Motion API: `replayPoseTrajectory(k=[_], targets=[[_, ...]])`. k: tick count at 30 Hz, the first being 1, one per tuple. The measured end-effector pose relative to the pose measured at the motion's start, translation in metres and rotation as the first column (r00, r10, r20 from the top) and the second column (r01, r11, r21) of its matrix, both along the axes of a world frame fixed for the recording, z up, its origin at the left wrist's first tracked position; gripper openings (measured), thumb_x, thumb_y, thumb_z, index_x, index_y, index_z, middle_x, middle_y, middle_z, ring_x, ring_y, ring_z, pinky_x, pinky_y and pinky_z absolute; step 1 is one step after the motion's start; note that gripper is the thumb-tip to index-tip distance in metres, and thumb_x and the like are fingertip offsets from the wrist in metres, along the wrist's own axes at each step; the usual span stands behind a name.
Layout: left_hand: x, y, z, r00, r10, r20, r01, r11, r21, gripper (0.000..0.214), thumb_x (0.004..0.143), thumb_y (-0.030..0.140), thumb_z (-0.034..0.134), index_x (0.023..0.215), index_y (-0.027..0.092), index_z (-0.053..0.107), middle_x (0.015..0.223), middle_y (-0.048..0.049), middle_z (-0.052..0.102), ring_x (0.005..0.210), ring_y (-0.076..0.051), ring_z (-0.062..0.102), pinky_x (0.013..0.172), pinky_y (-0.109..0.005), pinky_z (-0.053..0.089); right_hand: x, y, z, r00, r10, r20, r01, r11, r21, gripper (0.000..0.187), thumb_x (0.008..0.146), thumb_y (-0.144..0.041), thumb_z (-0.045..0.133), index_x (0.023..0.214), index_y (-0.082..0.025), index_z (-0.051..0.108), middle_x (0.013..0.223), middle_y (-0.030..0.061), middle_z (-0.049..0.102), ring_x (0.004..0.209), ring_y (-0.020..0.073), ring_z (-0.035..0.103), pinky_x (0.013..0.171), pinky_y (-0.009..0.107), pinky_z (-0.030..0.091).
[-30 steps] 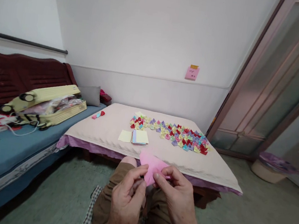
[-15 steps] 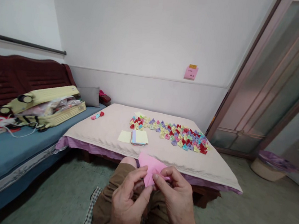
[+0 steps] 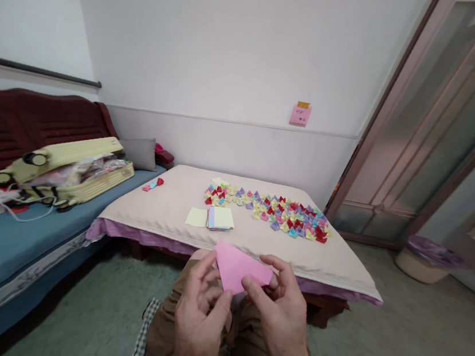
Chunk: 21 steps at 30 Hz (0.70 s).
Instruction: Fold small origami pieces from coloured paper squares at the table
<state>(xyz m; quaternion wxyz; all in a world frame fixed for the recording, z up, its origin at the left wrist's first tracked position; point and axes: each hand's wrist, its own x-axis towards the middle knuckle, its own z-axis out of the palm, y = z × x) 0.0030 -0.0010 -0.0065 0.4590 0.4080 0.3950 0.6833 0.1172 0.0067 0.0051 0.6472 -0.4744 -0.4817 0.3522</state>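
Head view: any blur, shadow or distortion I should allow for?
Head view: the folded pink paper has clear outlines; same view, dark shadow lies below the cream cloth cover; same view, the frosted-glass door leans, probably wide-angle distortion.

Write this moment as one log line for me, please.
Left hand: holds pink paper | Right hand: holds same paper | Pale cloth: paper stack, small colourful folded papers | Wall: pink note

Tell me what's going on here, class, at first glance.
A person's left hand and right hand hold a piece of pink paper in front of a cloth-covered surface. On it, small folded papers in mixed colours lie spread beyond and right of a stack of square sheets; a few more sit apart further left.
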Motion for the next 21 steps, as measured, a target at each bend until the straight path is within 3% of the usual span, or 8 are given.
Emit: replayPoseTrajectory(k=[3, 6, 10, 12, 16, 21], targets=[[0.000, 0.005, 0.006, 0.990, 0.000, 0.139, -0.004, 1.000, 0.023, 0.079, 0.064, 0.010, 0.070, 0.133, 0.027, 0.036, 0.128, -0.0141, 0.055, 0.085, -0.019, 0.069, 0.072, -0.031, 0.058, 0.004, 0.001, -0.003, 0.995, -0.026, 0.092, 0.020, 0.998, 0.060, 0.034, 0.075, -0.028, 0.071, 0.105, -0.021, 0.056, 0.093, 0.0042, 0.065, 0.073, 0.0166, 0.061, 0.062, 0.026, 0.050], [-0.002, 0.008, 0.011, 0.975, -0.066, 0.214, 0.073, 0.997, -0.023, 0.086, 0.055, 0.006, 0.073, 0.130, 0.025, 0.036, 0.139, -0.0189, 0.043, 0.084, -0.019, 0.068, 0.069, -0.031, 0.057, 0.009, 0.001, -0.002, 0.973, -0.049, 0.224, 0.021, 0.992, 0.127, 0.028, 0.075, -0.025, 0.070, 0.102, -0.021, 0.060, 0.094, 0.0041, 0.066, 0.080, 0.0182, 0.062, 0.067, 0.026, 0.050], [-0.007, 0.007, 0.012, 0.936, -0.202, 0.287, 0.238, 0.967, -0.096, 0.074, 0.054, 0.003, 0.074, 0.121, 0.015, 0.046, 0.124, -0.0199, 0.059, 0.105, -0.027, 0.064, 0.085, -0.033, 0.053, 0.015, 0.000, 0.000, 0.935, -0.040, 0.353, -0.020, 0.986, 0.164, 0.028, 0.076, -0.024, 0.068, 0.104, -0.022, 0.062, 0.095, 0.0036, 0.068, 0.082, 0.0186, 0.062, 0.067, 0.025, 0.049], [-0.008, 0.007, 0.010, 0.926, -0.225, 0.305, 0.270, 0.956, -0.116, 0.066, 0.055, 0.004, 0.074, 0.116, 0.012, 0.051, 0.118, -0.0197, 0.064, 0.106, -0.027, 0.064, 0.088, -0.033, 0.051, 0.017, -0.001, 0.000, 0.922, -0.024, 0.386, -0.047, 0.984, 0.173, 0.028, 0.078, -0.025, 0.067, 0.105, -0.023, 0.061, 0.096, 0.0035, 0.069, 0.082, 0.0185, 0.063, 0.066, 0.025, 0.049], [-0.009, 0.011, 0.008, 0.934, -0.192, 0.302, 0.241, 0.961, -0.133, 0.058, 0.054, 0.003, 0.076, 0.108, 0.012, 0.057, 0.112, -0.0175, 0.068, 0.099, -0.025, 0.067, 0.084, -0.031, 0.052, 0.017, -0.002, -0.002, 0.909, -0.016, 0.417, -0.073, 0.978, 0.197, 0.027, 0.082, -0.025, 0.064, 0.109, -0.024, 0.060, 0.099, 0.0031, 0.069, 0.083, 0.0172, 0.064, 0.067, 0.023, 0.051], [-0.009, 0.011, 0.009, 0.948, -0.163, 0.274, 0.203, 0.971, -0.124, 0.055, 0.053, 0.003, 0.076, 0.104, 0.013, 0.060, 0.106, -0.0137, 0.071, 0.093, -0.022, 0.069, 0.079, -0.028, 0.054, 0.017, -0.003, -0.006, 0.885, -0.087, 0.458, -0.047, 0.961, 0.273, 0.023, 0.082, -0.020, 0.065, 0.105, -0.024, 0.062, 0.087, 0.0001, 0.070, 0.071, 0.0142, 0.064, 0.064, 0.021, 0.050]])
